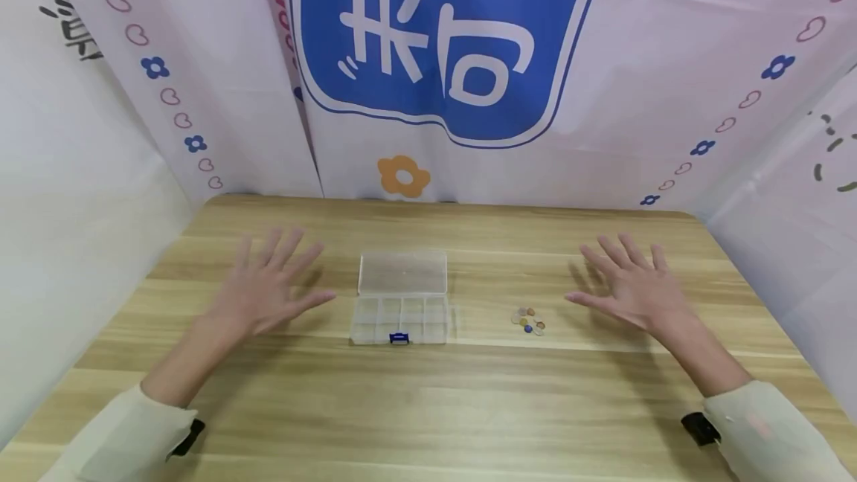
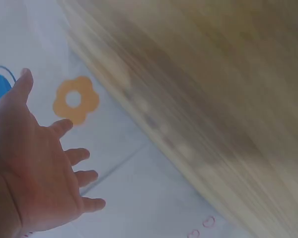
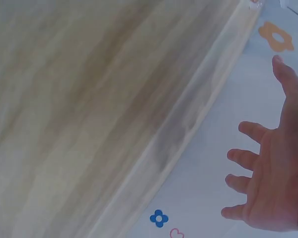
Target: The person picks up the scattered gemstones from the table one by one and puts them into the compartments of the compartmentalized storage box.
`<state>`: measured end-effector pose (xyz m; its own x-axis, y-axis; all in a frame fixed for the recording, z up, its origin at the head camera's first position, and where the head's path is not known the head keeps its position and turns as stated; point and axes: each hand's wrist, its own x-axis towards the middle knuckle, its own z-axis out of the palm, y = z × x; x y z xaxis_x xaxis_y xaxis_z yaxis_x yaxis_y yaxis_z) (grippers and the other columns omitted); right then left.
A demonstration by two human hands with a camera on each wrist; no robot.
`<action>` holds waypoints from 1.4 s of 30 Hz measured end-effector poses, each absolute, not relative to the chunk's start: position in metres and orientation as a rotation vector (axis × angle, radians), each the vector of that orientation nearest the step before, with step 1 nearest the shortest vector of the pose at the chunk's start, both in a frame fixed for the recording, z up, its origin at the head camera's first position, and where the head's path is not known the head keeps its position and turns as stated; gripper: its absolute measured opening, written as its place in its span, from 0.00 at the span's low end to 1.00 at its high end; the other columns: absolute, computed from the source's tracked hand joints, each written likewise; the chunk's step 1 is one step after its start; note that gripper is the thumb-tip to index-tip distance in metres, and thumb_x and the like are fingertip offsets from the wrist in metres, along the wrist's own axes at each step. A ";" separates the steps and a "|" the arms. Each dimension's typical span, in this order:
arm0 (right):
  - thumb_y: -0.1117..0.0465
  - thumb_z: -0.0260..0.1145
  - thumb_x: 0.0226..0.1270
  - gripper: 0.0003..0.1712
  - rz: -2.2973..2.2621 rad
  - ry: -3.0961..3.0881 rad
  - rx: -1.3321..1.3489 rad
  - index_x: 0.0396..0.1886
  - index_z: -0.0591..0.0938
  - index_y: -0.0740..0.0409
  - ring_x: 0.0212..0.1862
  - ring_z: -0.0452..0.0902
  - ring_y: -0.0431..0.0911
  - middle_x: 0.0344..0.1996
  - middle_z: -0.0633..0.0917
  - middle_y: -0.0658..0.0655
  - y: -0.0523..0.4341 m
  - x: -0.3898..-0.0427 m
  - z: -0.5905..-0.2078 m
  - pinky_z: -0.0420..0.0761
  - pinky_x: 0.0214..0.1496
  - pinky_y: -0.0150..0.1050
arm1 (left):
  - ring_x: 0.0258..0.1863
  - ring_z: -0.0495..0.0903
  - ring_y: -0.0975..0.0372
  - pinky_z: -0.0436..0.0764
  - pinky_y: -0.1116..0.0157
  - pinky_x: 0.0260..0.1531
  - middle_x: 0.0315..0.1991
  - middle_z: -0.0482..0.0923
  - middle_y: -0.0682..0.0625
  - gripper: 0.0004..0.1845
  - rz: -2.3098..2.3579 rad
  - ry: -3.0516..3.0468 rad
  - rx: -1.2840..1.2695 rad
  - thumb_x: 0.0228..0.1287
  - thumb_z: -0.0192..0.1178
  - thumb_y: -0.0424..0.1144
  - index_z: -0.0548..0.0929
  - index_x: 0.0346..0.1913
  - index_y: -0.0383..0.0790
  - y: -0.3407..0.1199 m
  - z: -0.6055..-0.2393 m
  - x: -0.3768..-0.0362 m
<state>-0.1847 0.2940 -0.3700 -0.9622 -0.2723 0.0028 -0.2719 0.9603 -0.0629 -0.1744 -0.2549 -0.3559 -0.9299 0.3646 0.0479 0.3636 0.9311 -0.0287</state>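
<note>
- Clear plastic compartment box (image 1: 402, 296) sits open mid-table, beads (image 1: 529, 320) just right of it.
- Left hand (image 1: 268, 288) and right hand (image 1: 636, 288) hover, fingers spread, holding nothing.
- Best to pinch one bead at a time.

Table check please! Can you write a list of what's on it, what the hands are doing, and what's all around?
Surface: wooden table, light grain.
Job's things: clear compartment box, lid open, blue clasp in front; small pile of coloured beads to its right.
Clutter: nothing seen.
Hands: left hand and right hand both spread open, holding nothing, either side of the box.
Cables: nothing seen.
Surroundings: white cloth backdrop with blue sign, flowers and hearts.
</note>
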 end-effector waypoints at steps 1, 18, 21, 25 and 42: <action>0.22 0.57 0.66 0.57 -0.093 3.108 -0.446 0.81 0.63 0.55 0.80 0.43 0.69 0.80 0.56 0.68 0.292 -0.184 -0.370 0.37 0.74 0.74 | 0.80 0.43 0.36 0.38 0.32 0.73 0.82 0.45 0.35 0.48 0.016 -3.046 -0.590 0.72 0.46 0.74 0.59 0.82 0.45 -0.251 -0.356 -0.173; 0.28 0.59 0.70 0.48 -0.185 3.063 -0.685 0.78 0.71 0.54 0.76 0.58 0.69 0.74 0.70 0.67 0.261 -0.173 -0.373 0.57 0.74 0.70 | 0.64 0.75 0.38 0.74 0.34 0.59 0.68 0.73 0.32 0.42 -0.516 -3.021 -0.883 0.64 0.67 0.64 0.74 0.74 0.41 -0.214 -0.365 -0.164; 0.30 0.61 0.70 0.46 -0.239 3.056 -0.750 0.75 0.73 0.56 0.73 0.64 0.70 0.71 0.73 0.68 0.258 -0.173 -0.374 0.64 0.70 0.70 | 0.60 0.79 0.42 0.78 0.37 0.56 0.68 0.73 0.32 0.41 -0.642 -3.038 -0.890 0.63 0.70 0.62 0.75 0.71 0.39 -0.212 -0.367 -0.165; 0.35 0.66 0.69 0.41 -0.370 3.018 -0.804 0.71 0.77 0.58 0.68 0.72 0.69 0.67 0.78 0.68 0.254 -0.172 -0.377 0.71 0.64 0.70 | 0.54 0.82 0.46 0.82 0.41 0.51 0.65 0.75 0.32 0.42 -0.756 -3.053 -0.908 0.61 0.72 0.61 0.76 0.70 0.36 -0.211 -0.371 -0.166; 0.50 0.74 0.68 0.22 -0.700 2.863 -0.866 0.56 0.88 0.57 0.60 0.78 0.63 0.54 0.86 0.60 0.241 -0.172 -0.385 0.75 0.61 0.68 | 0.44 0.79 0.57 0.80 0.52 0.48 0.45 0.82 0.46 0.35 -0.975 -3.034 -0.938 0.58 0.77 0.51 0.81 0.62 0.32 -0.208 -0.378 -0.173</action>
<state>-0.1724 0.2407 -0.3847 -0.8387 -0.5409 0.0637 -0.5093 0.7374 -0.4438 -0.1731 -0.2084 -0.3776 -0.8257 0.5641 0.0008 0.4589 0.6710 0.5824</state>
